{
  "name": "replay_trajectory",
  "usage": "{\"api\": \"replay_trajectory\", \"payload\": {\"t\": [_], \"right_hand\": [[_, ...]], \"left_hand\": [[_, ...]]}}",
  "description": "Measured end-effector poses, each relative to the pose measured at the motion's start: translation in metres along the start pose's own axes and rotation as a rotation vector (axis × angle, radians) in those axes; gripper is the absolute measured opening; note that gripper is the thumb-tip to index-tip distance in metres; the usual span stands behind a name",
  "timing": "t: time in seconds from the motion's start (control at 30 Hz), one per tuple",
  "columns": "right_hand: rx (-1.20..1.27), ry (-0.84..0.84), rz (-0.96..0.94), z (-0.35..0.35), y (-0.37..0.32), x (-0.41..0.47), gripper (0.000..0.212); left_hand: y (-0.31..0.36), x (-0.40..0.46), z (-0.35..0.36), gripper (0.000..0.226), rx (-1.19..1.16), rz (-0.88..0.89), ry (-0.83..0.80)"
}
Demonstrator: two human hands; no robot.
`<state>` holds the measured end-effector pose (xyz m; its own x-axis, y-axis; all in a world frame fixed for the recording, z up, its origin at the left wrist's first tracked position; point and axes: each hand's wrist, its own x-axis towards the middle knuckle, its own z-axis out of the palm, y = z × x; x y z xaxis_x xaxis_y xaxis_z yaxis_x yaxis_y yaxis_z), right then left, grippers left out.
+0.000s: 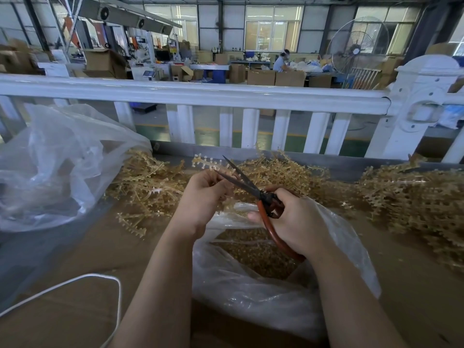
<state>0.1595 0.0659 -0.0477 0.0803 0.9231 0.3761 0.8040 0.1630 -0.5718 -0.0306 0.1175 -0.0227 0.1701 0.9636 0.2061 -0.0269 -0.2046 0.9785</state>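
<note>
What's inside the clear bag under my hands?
The clear bag holds small tan pieces. The right hand with scissors and the left hand with a strip cover its far edge.

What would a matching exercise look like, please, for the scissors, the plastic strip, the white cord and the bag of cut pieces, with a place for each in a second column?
Things:
1. scissors
2. plastic strip
3. white cord
4. bag of cut pieces

Places:
A. lying loose on the table, lower left
B. held in the left hand
C. below both hands, mouth open
D. held in the right hand

Pairs: 1-D, 2-B, 3-A, 4-C
</note>
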Motion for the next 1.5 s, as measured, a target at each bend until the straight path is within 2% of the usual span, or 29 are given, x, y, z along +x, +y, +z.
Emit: {"api": "replay_trajectory", "payload": {"t": [0.27,0.57,0.77,0.9,1.23,1.4,1.5], "right_hand": [[-0.019,0.012,-0.004,-0.0011,-0.0018,0.0001,0.047],[-0.076,0.073,-0.008,0.0009,-0.0026,-0.0009,0.049],[-0.049,0.086,-0.021,0.0004,-0.0046,-0.0020,0.058],[-0.050,0.057,-0.020,0.0003,-0.0040,-0.0017,0.047],[0.028,0.054,0.000,0.0020,-0.0008,-0.0004,0.052],[-0.068,0.077,-0.055,0.0024,-0.0020,-0.0020,0.055],[-0.096,0.079,-0.056,0.0013,-0.0025,-0.0020,0.052]], "left_hand": [[0.0011,-0.0007,-0.0005,0.033,0.023,0.040,-0.025],[0.0049,-0.0039,0.0006,0.030,-0.034,0.030,-0.041],[0.0043,-0.0038,0.0002,0.031,-0.030,0.032,-0.051],[0.0040,-0.0040,-0.0002,0.035,-0.042,0.041,-0.060],[0.0039,-0.0017,-0.0011,0.037,-0.050,0.021,-0.069],[0.0049,-0.0032,-0.0027,0.044,0.019,0.018,-0.082],[0.0053,-0.0046,-0.0008,0.032,0.064,0.027,-0.082]]}}
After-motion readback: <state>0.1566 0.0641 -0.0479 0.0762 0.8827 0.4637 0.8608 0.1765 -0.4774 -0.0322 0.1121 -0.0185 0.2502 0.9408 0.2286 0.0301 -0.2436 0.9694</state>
